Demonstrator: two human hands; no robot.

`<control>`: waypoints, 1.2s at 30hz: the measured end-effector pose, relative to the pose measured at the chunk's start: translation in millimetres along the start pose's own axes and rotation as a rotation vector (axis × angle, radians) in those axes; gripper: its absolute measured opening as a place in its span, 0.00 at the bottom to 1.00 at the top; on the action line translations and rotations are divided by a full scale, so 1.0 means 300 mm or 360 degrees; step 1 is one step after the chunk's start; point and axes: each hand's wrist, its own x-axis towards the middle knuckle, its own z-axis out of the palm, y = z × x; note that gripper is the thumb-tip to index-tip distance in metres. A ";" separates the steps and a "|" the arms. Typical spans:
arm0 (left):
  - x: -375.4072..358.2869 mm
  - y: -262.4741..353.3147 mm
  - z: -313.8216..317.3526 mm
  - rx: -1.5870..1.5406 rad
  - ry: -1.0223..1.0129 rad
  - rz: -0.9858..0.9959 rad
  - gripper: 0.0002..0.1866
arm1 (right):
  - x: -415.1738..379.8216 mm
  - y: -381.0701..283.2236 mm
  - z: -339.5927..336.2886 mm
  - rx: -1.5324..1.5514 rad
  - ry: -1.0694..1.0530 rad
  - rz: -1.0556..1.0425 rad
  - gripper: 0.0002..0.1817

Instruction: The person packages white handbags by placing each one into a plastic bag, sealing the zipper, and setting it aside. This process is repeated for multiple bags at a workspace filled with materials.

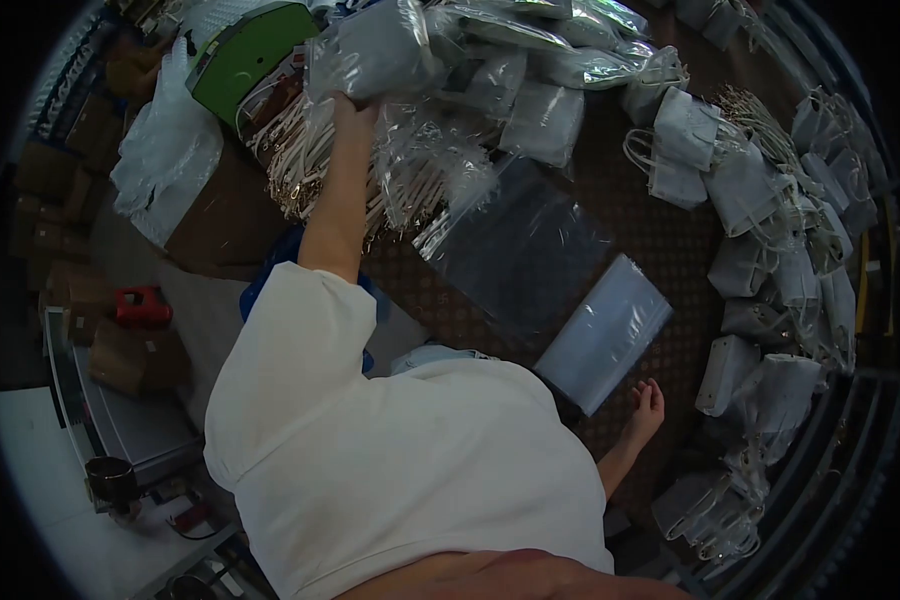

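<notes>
My left hand [354, 108] reaches far out over the table, its fingers mostly hidden by a grey bag in clear plastic [375, 50], which it seems to grip by the near edge. Below it lie a bundle of pale straps with metal ends [305, 165] and crumpled clear plastic [420, 165]. Close to my body, my right hand [650, 400] hangs over the table with loosely bent fingers and nothing visible in it. Nearest to it is a stack of clear plastic sleeves [607, 333]. One large flat clear plastic bag [515, 250] lies beyond that stack.
White handbags [745, 190], many plastic-wrapped, line the table's right side. More wrapped packages [540, 120] are piled at the back. A green bin [250, 60] stands back left beside a cardboard box [225, 220] with bubble wrap. A red container [142, 307] sits among boxes at left.
</notes>
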 end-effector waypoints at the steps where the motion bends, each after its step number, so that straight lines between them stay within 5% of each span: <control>1: 0.009 0.015 0.022 0.0003 0.0009 -0.0012 0.24 | -0.006 -0.015 0.016 -0.0009 0.0010 0.0007 0.14; 3: 0.019 0.033 0.066 0.0385 0.0489 -0.0240 0.24 | 0.000 -0.046 0.051 -0.0049 -0.0068 0.0030 0.14; 7: -0.073 -0.105 -0.020 0.1152 0.0366 -0.0510 0.22 | 0.002 -0.046 0.079 -0.0062 -0.0070 0.0029 0.14; 9: -0.273 -0.168 -0.077 0.1906 -0.0690 -0.0437 0.18 | -0.014 -0.043 0.074 -0.0227 -0.0214 0.0010 0.13; 11: -0.463 -0.240 -0.119 0.2194 -0.1102 -0.0940 0.18 | -0.014 0.004 0.060 -0.0309 -0.0217 0.0062 0.13; 14: -0.677 -0.423 -0.273 0.2887 -0.1468 -0.0972 0.19 | -0.032 0.019 0.080 -0.0460 -0.0276 0.0103 0.14; 16: -0.787 -0.510 -0.371 0.3149 -0.1517 0.0801 0.20 | -0.050 0.029 0.108 -0.0535 -0.0279 0.0123 0.13; 19: -0.825 -0.572 -0.376 0.3239 -0.1310 0.0835 0.18 | -0.057 0.043 0.132 -0.0683 -0.0362 0.0029 0.13; 23: -0.743 -0.614 -0.416 0.3123 -0.1607 0.0769 0.14 | -0.079 0.043 0.147 -0.0655 -0.0493 -0.0048 0.13; 25: -0.739 -0.597 -0.364 0.2965 -0.1489 0.0252 0.07 | -0.083 0.039 0.164 -0.0641 -0.0519 -0.0071 0.14; 26: -0.755 -0.595 -0.330 0.2965 -0.1519 0.0251 0.07 | -0.083 0.031 0.175 -0.0556 -0.0577 -0.0041 0.14; 28: -0.847 -0.556 -0.210 0.1851 -0.1010 -0.1045 0.08 | -0.090 0.032 0.217 -0.0454 -0.0609 0.0003 0.14; 29: -0.897 -0.543 -0.163 0.1859 -0.1032 -0.1061 0.08 | -0.089 0.033 0.248 -0.0292 -0.0744 0.0106 0.15; 31: -0.992 -0.532 -0.101 0.0529 -0.0513 -0.1581 0.07 | -0.098 0.022 0.328 0.0108 -0.0964 0.0332 0.17; 36: -1.071 -0.584 -0.157 0.0212 -0.0796 -0.1708 0.10 | -0.151 -0.071 0.489 0.0966 -0.1250 0.0814 0.19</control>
